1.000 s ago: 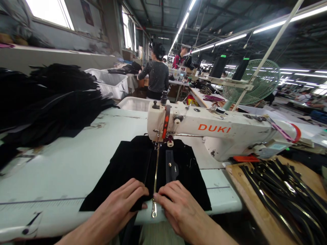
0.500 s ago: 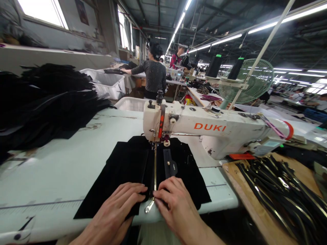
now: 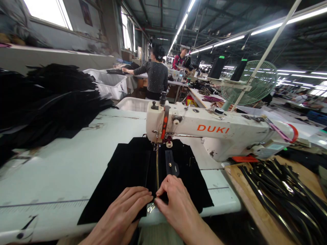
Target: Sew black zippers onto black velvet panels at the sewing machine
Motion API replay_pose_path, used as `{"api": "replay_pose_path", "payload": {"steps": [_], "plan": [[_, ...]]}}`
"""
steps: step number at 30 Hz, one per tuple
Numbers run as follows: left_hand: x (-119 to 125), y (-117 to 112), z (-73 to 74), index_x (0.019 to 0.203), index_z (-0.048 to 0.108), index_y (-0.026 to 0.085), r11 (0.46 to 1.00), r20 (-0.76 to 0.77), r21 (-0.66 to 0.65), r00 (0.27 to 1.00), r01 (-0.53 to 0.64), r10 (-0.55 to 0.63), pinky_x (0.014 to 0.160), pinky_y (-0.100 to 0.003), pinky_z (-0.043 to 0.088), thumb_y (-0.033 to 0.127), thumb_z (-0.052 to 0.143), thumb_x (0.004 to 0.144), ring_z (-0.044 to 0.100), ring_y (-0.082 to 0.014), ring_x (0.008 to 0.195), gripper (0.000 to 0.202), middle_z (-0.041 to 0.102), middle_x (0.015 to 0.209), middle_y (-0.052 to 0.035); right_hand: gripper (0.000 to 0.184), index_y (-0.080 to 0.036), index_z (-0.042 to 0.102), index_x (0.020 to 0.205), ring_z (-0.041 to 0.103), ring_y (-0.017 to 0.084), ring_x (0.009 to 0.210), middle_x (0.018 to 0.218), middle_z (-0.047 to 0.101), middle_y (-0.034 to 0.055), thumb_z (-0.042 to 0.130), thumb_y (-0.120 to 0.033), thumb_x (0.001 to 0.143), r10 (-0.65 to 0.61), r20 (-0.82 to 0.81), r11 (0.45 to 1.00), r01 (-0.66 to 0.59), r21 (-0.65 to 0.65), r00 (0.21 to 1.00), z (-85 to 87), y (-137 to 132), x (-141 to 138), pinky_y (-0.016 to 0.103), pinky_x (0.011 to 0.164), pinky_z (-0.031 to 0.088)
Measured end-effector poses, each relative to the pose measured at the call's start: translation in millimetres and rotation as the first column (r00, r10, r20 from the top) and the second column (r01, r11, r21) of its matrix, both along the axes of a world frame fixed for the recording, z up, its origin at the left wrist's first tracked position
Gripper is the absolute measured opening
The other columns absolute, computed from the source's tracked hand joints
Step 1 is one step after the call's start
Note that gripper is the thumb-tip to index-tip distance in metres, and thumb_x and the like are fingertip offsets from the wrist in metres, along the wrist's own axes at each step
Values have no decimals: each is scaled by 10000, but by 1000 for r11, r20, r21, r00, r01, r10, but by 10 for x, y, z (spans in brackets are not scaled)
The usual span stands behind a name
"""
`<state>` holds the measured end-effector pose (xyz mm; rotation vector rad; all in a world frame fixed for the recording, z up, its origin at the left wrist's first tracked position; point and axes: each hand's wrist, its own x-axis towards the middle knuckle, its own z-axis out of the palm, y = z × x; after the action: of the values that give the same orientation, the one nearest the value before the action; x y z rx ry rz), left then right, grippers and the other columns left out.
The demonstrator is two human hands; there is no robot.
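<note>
Just on the near side of the machine, I see both bare hands working at the black cloth, which lies flat on the pale table, its far end under the machine. The right hand appears to pinch the near end of the gold zip between thumb and forefinger. The left hand rests on the cloth, fingers together; its thumb is hidden from me, so I cannot tell whether it grips.

The zip runs straight out from under the machine, its pull showing between the hands. A second ago that pull hung straight; now it slants left. Since half a second ago the left fingertips have closed in on the zip, which looks duller.

Nearer me than the machine, right of the zip, a dark patch bears lettering too small for me to read. Right of the machine, loose zips lie on a board. The machine's own arm reads "DUKI" in orange. Left of it spreads a black pile.

Beyond the machine, a co-worker in grey stretches an arm left; a second ago it was bent.
</note>
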<state>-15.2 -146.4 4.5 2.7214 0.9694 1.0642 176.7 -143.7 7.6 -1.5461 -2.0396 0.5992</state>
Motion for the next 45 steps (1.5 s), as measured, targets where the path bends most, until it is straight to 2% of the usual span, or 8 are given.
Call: {"api": "replay_pose_path", "payload": {"steps": [5, 9, 15, 18, 22, 28, 34, 45], "plan": [[25, 2, 27, 1132, 635, 239, 1000, -2, -25, 1000, 2, -2, 859, -243, 573, -33, 408, 687, 676, -174, 962, 569, 723, 1027, -14, 269, -221, 545, 817, 548, 243, 872, 897, 561, 18, 740, -71, 709, -40, 18, 998, 40, -39, 999, -17, -81, -64, 399, 785, 451], [48, 24, 94, 1119, 642, 230, 997, -13, -73, 999, 37, -38, 825, -237, 557, -49, 399, 639, 660, -171, 922, 606, 712, 1017, -10, 281, -231, 496, 837, 519, 265, 853, 896, 529, 30, 707, -109, 699, -140, 27, 990, 139, 39, 990, -95, -200, -135, 465, 807, 442], [47, 12, 146, 1127, 632, 228, 993, -97, -106, 994, 43, -53, 793, -278, 548, -47, 417, 633, 650, -184, 871, 605, 709, 1033, 1, 486, -220, 524, 1000, 530, 246, 939, 1022, 541, 48, 482, 75, 616, 30, 7, 999, -30, 45, 1000, -66, -234, 41, 431, 853, 457], [42, -7, 163, 1155, 619, 247, 989, -116, -138, 991, 49, -66, 835, -280, 540, -60, 418, 612, 644, -180, 888, 655, 706, 1043, 13, 509, -235, 567, 1102, 544, 245, 1007, 1103, 562, 49, 501, 76, 704, 132, -15, 990, -131, 49, 991, -31, -225, 129, 423, 897, 463], [49, -15, 129, 1130, 627, 246, 983, -106, -178, 993, 37, -56, 882, -281, 544, -52, 415, 637, 645, -177, 919, 614, 699, 991, 2, 226, -233, 640, 1033, 573, 242, 928, 1005, 619, 46, 553, -64, 911, 107, -31, 973, -98, 208, 994, -123, -198, 107, 415, 830, 480], [-45, -23, -53, 1161, 615, 215, 999, 12, -19, 999, -40, 40, 936, -196, 534, -23, 403, 733, 671, -140, 1021, 534, 701, 1102, -28, 223, -204, 660, 923, 586, 213, 891, 913, 627, 33, 586, 1, 877, 107, -152, 951, -57, 305, 983, -261, -169, 51, 406, 904, 479], [-80, -28, -96, 1238, 604, 168, 992, -88, 125, 996, 11, 0, 996, -230, 509, -24, 412, 683, 668, -163, 1071, 618, 719, 1160, -46, 257, -201, 657, 808, 585, 190, 806, 845, 623, 10, 651, 53, 772, 57, -163, 969, -15, 249, 985, -201, -150, -1, 317, 698, 491], [-190, 8, -207, 1295, 581, 158, 968, -347, 235, 938, 90, -3, 1066, -265, 421, -42, 381, 807, 623, -162, 1148, 565, 685, 1265, -27, 218, -191, 604, 852, 581, 193, 820, 862, 604, 29, 607, 26, 826, 124, -135, 929, -67, 364, 983, -210, -138, 5, 301, 720, 508]]}}
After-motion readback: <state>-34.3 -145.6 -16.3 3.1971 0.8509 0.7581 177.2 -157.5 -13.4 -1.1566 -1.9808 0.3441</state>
